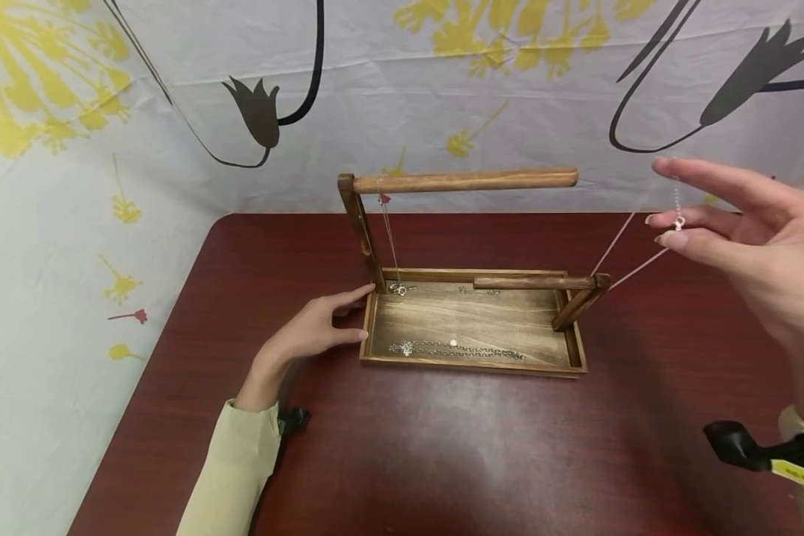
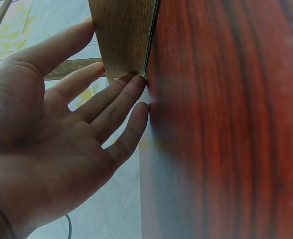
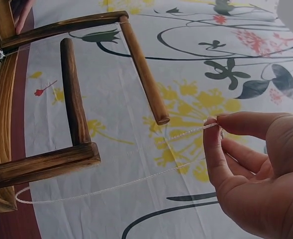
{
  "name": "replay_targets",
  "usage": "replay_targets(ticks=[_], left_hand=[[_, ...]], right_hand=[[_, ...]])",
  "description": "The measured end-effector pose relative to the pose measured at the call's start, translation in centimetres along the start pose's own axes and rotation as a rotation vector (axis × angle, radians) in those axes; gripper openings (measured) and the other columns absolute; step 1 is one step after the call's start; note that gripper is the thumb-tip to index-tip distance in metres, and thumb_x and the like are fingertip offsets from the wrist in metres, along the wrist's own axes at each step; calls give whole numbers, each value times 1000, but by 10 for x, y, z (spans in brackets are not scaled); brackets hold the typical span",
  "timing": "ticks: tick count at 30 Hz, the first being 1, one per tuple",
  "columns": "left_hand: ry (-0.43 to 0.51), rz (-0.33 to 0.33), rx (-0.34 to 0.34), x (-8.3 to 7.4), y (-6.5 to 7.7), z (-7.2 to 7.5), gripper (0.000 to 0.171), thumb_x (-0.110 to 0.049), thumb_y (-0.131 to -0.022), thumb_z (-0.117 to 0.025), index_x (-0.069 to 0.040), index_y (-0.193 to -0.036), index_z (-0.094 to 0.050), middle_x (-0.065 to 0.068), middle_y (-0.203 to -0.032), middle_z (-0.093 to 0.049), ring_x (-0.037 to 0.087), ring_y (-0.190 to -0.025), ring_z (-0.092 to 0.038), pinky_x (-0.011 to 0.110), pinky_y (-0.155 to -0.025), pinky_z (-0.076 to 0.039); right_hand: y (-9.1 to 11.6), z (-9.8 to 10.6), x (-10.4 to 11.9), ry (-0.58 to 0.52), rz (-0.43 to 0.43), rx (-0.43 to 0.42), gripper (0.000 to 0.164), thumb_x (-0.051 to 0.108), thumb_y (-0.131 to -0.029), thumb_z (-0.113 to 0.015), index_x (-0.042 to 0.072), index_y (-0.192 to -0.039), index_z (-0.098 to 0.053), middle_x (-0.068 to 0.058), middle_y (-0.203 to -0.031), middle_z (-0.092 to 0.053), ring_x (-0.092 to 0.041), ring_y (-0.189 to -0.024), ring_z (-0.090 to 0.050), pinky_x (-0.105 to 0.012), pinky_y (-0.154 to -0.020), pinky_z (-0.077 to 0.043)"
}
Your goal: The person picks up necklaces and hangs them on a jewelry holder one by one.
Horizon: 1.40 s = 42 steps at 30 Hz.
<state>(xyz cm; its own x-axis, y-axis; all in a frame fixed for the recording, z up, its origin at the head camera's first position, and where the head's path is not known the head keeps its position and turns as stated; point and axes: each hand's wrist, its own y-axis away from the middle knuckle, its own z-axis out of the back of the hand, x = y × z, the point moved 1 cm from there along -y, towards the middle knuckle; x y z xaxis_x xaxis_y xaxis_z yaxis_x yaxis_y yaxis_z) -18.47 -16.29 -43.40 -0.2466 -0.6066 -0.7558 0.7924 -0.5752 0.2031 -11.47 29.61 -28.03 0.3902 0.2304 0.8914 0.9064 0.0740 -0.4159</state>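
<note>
A wooden jewelry stand point(image 1: 469, 321) has a shallow tray base and two posts, each with a horizontal bar. My left hand point(image 1: 315, 324) touches the tray's left end with fairly straight fingers, seen also in the left wrist view against the wood point(image 2: 126, 35). To the right of the stand, my right hand point(image 1: 770, 238) pinches a thin silver necklace point(image 1: 678, 202) near its clasp between thumb and fingers. From the pinch its chain point(image 3: 106, 188) hangs in a loop beside the shorter post. Another necklace point(image 1: 390, 232) hangs from the taller bar, its lower end in the tray.
Silver chains point(image 1: 469, 350) lie along the front of the tray, and another chain point(image 1: 479, 291) lies at its back. The stand is on a dark red wooden table point(image 1: 442, 447). Behind it hangs a white cloth point(image 1: 375, 97) with yellow and grey flowers.
</note>
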Motion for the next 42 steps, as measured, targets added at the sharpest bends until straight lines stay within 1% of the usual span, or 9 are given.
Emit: replay_targets(ticks=[3,9,12,14,21,27,30,34,42], left_hand=[[3,4,2,0,0,0,76,-23,-91,-75,-28,-156,-35,5,-148,-50,22,-136,-46,47,-107,-42],[0,0,-1,1,0,-1,76,-23,-90,-76,-27,-155,-36,5,-148,-50,22,-135,-46,47,-107,-42],[-3,-1,-3,1,0,-1,76,-23,-90,-76,-28,-155,-36,5,-148,-50,22,-136,-46,47,-107,-41],[-5,-1,-3,1,0,-1,76,-24,-90,-76,-28,-155,-36,5,-148,-50,22,-136,-46,47,-108,-41],[1,-4,-4,1,-1,-1,76,-22,-90,-76,-27,-155,-36,5,-146,-51,21,-135,-47,46,-107,-42],[2,-6,-3,1,-1,-1,76,-22,-90,-76,-27,-155,-36,6,-146,-52,22,-134,-48,46,-107,-42],[4,-8,-4,1,-1,-1,76,-22,-90,-76,-27,-155,-36,6,-146,-52,22,-134,-48,46,-107,-42],[7,-10,-1,3,-1,-1,76,-23,-91,-76,-27,-155,-36,6,-146,-52,22,-134,-48,46,-106,-43],[0,-15,0,2,-1,-1,76,-23,-91,-75,-28,-155,-36,6,-147,-51,22,-134,-48,46,-105,-44]], right_hand=[[-3,-2,1,-25,-12,-4,62,-40,-78,-42,-22,-137,-42,-25,-143,-50,-28,-94,-71,-26,-81,-56],[-7,-6,2,-32,-21,6,63,-41,-78,-41,-22,-138,-41,-25,-144,-49,-29,-94,-71,-26,-80,-56],[-9,-7,2,-17,-34,4,63,-40,-78,-42,-20,-139,-42,-23,-144,-50,-28,-95,-71,-25,-81,-56],[-10,-8,3,23,-47,-3,62,-37,-80,-45,-18,-139,-43,-20,-144,-51,-26,-95,-72,-23,-82,-55],[-15,-10,4,6,-68,-11,62,-37,-80,-48,-17,-139,-45,-19,-144,-52,-26,-91,-73,-24,-84,-55],[-19,-14,6,100,-79,6,59,-32,-81,-54,-14,-138,-49,-16,-144,-52,-22,-90,-72,-21,-84,-54],[-21,-16,5,83,-86,15,59,-32,-81,-54,-15,-138,-48,-17,-144,-52,-23,-90,-72,-22,-84,-55],[-23,-19,5,52,-102,-2,59,-32,-80,-56,-16,-137,-49,-19,-142,-54,-24,-88,-72,-23,-84,-55],[-26,-25,8,119,-157,-63,59,-26,-80,-64,-11,-136,-54,-17,-141,-55,-21,-88,-72,-22,-85,-54]])
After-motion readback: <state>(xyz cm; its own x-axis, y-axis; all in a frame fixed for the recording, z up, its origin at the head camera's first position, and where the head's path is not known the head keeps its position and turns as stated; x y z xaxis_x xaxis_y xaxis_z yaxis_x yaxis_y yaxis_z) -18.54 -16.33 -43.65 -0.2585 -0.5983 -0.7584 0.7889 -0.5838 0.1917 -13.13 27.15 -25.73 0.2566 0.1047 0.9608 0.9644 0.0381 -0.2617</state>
